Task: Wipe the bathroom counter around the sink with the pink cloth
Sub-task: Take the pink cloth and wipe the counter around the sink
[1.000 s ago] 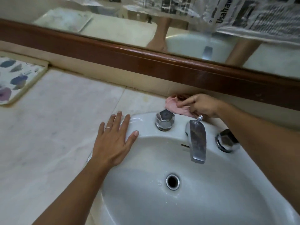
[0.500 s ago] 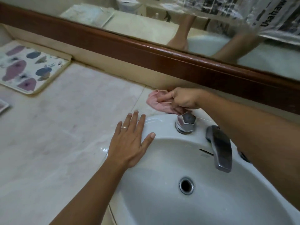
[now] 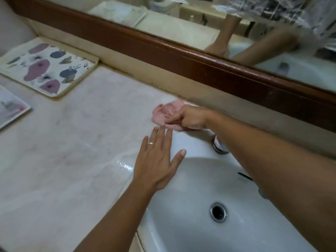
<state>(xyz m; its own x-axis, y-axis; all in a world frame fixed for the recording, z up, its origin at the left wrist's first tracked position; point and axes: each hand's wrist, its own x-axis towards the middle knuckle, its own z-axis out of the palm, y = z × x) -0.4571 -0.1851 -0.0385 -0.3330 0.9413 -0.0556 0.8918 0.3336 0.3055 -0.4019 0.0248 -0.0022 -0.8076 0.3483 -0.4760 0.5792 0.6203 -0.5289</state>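
Far to the left of the grip, a floral tray (image 3: pixel 49 70) lies on the marble counter (image 3: pixel 76 142) against the back corner, with the edge of a flat printed sheet (image 3: pixel 11 108) just in front of it. Both sit well apart from the working hand, so the wide stretch of counter between them and the cloth is open.

Nearer in, the left hand (image 3: pixel 158 160) lies flat and empty, fingers spread, on the sink (image 3: pixel 200 206) rim where it meets the counter. Its fingertips reach almost to the near edge of the cloth, just below-left of the grip.

The right hand (image 3: pixel 189 118) is clenched on the pink cloth (image 3: pixel 167 111), pressing it to the counter behind the sink's left rim, close under the wall strip and the wooden mirror frame (image 3: pixel 200 66). The bunched cloth spills out leftward from the fingers, its longer spread running roughly along the wall. The right hand alone carries it.

Unwiped counter seems to lie to the left, so a sweep that way looks unobstructed, though the left fingertips crowd any turn forward round the rim. A tap handle (image 3: pixel 219 144) sits just below-right of the grip, partly hidden by the right forearm.
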